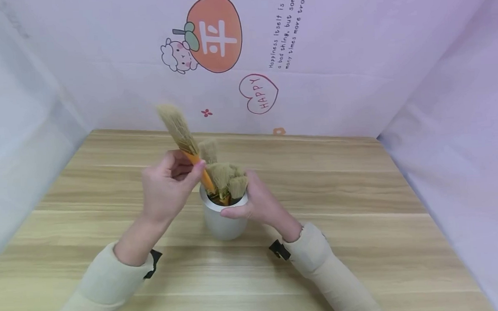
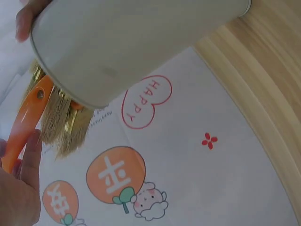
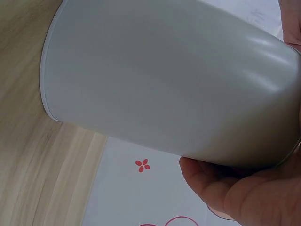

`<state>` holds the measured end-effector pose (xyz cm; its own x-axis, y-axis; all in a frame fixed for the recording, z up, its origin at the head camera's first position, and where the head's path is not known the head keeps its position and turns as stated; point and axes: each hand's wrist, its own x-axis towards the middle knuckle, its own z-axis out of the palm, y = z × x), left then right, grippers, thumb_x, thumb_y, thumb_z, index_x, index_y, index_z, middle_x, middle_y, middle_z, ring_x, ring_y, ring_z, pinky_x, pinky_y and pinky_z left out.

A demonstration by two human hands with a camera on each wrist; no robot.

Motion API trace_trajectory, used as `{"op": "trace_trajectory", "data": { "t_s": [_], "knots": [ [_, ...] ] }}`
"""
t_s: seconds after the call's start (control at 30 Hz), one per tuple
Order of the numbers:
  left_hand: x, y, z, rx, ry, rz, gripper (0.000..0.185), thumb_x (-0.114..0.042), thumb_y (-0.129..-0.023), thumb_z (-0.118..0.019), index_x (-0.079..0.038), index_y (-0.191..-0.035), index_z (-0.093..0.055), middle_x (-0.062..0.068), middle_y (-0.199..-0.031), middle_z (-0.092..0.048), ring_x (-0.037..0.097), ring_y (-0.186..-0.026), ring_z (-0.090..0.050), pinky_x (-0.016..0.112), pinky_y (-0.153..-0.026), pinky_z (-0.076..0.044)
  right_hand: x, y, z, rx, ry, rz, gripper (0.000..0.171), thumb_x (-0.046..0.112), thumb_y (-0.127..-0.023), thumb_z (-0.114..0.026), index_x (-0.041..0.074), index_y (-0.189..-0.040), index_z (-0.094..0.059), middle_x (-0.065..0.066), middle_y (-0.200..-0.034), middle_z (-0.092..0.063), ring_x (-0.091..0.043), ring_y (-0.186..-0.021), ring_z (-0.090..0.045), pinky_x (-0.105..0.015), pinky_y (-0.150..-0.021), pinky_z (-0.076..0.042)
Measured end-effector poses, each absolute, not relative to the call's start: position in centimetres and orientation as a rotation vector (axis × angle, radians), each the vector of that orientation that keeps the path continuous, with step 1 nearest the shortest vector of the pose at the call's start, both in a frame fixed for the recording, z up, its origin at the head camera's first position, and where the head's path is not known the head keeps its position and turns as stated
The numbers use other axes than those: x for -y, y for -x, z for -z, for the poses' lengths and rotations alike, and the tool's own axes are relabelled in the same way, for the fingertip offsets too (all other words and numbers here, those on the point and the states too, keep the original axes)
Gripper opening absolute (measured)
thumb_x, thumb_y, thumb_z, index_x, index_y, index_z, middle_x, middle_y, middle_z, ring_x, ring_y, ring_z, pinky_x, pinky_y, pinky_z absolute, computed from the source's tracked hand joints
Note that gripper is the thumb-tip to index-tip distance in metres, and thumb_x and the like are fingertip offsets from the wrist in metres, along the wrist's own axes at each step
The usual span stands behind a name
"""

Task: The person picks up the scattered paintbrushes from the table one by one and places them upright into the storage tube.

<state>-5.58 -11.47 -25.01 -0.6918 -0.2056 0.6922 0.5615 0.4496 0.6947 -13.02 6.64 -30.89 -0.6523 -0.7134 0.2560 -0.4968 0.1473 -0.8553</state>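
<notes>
My left hand (image 1: 162,190) pinches a paintbrush (image 1: 177,128) by its orange handle, bristles up and leaning left. In the left wrist view the handle's holed end (image 2: 39,96) is at the mouth of a white cylindrical bucket (image 1: 225,222); how far it reaches inside is not clear. Several more paintbrushes (image 1: 220,176) stand in the bucket, their pale bristles showing above the rim. My right hand (image 1: 261,199) grips the bucket near its top from the right, thumb along the near rim. The right wrist view shows fingers (image 3: 202,181) against the bucket's wall.
The bucket stands on a wood-grain table (image 1: 343,263). Behind it hangs a white printed cloth (image 1: 334,90), with more white cloth at the left (image 1: 24,139) and right sides. Black straps (image 1: 153,264) sit at both sleeve cuffs.
</notes>
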Motion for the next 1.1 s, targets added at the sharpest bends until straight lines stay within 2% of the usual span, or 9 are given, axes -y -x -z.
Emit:
{"op": "trace_trajectory", "data": {
  "t_s": [0.07,0.2,0.27,0.47,0.63,0.8,0.9,1.0,1.1],
  "knots": [
    [11.4,5.6,25.2,1.971,0.315,1.244,0.014,0.009,-0.074,-0.072,0.012,-0.085,-0.063,0.023,-0.073,-0.07,-0.004,-0.066,-0.065,0.011,-0.059,-0.052,-6.6,13.0,30.8,-2.211,1.185,1.513,0.07,0.015,-0.064,-0.089,0.016,-0.126,-0.056,0.001,-0.113,-0.067,-0.011,-0.103,-0.061,-0.031,-0.096,-0.049],
    [11.1,5.6,25.5,1.96,0.361,1.15,0.017,0.008,-0.074,-0.074,0.011,-0.086,-0.063,0.021,-0.076,-0.071,0.019,-0.065,-0.071,0.011,-0.064,-0.053,-6.6,12.8,30.7,-2.224,1.146,1.519,0.073,0.012,-0.062,-0.089,0.014,-0.126,-0.055,-0.001,-0.114,-0.066,-0.011,-0.102,-0.061,-0.031,-0.096,-0.048],
    [10.9,5.6,25.5,1.95,0.378,1.139,0.02,0.008,-0.073,-0.075,0.012,-0.088,-0.062,0.022,-0.078,-0.071,0.026,-0.066,-0.071,0.012,-0.066,-0.053,-6.6,12.8,30.7,-2.23,1.141,1.52,0.073,0.011,-0.062,-0.089,0.013,-0.126,-0.054,-0.001,-0.114,-0.066,-0.012,-0.102,-0.061,-0.031,-0.096,-0.048],
    [10.5,5.8,25.9,1.914,0.383,1.177,0.025,0.011,-0.069,-0.076,0.014,-0.09,-0.062,0.023,-0.08,-0.071,0.015,-0.071,-0.071,0.016,-0.067,-0.055,-6.5,12.8,30.5,-2.211,1.156,1.517,0.072,0.014,-0.063,-0.089,0.014,-0.126,-0.054,-0.001,-0.113,-0.066,-0.012,-0.101,-0.061,-0.03,-0.094,-0.049],
    [10.2,5.8,26.5,1.888,0.388,1.153,0.025,0.01,-0.07,-0.076,0.014,-0.089,-0.061,0.023,-0.08,-0.071,0.021,-0.07,-0.071,0.016,-0.067,-0.055,-6.5,12.7,30.5,-2.196,1.146,1.516,0.072,0.014,-0.064,-0.089,0.015,-0.127,-0.053,0.0,-0.115,-0.065,-0.011,-0.101,-0.061,-0.028,-0.093,-0.05],
    [9.5,5.7,27.0,1.823,0.363,1.151,0.025,-0.001,-0.077,-0.076,0.014,-0.09,-0.062,0.024,-0.081,-0.07,0.021,-0.07,-0.071,0.015,-0.07,-0.055,-6.4,12.8,30.6,-2.169,1.174,1.54,0.071,0.01,-0.064,-0.088,0.014,-0.126,-0.054,0.0,-0.113,-0.066,-0.01,-0.1,-0.062,-0.028,-0.093,-0.05],
    [8.9,5.7,27.4,1.766,0.34,1.159,0.027,-0.004,-0.079,-0.076,0.014,-0.094,-0.064,0.025,-0.082,-0.07,0.016,-0.072,-0.071,0.015,-0.071,-0.055,-6.4,12.8,30.7,-2.169,1.183,1.541,0.07,0.009,-0.064,-0.088,0.013,-0.125,-0.054,0.0,-0.113,-0.066,-0.01,-0.101,-0.062,-0.028,-0.093,-0.05],
    [8.5,5.7,27.9,1.719,0.313,1.179,0.029,0.001,-0.077,-0.076,0.013,-0.101,-0.065,0.025,-0.084,-0.071,0.01,-0.077,-0.071,0.016,-0.073,-0.055,-6.5,12.8,30.8,-2.163,1.167,1.543,0.07,0.009,-0.065,-0.087,0.013,-0.126,-0.054,0.0,-0.114,-0.066,-0.01,-0.102,-0.062,-0.028,-0.093,-0.05],
    [8.1,5.7,28.4,1.695,0.307,1.179,0.04,0.004,-0.075,-0.077,0.012,-0.112,-0.063,0.026,-0.084,-0.071,0.009,-0.08,-0.071,0.017,-0.073,-0.055,-6.6,12.8,30.8,-2.157,1.148,1.547,0.069,0.009,-0.065,-0.087,0.014,-0.126,-0.054,0.0,-0.114,-0.066,-0.011,-0.102,-0.062,-0.028,-0.093,-0.051]
  ]
}}
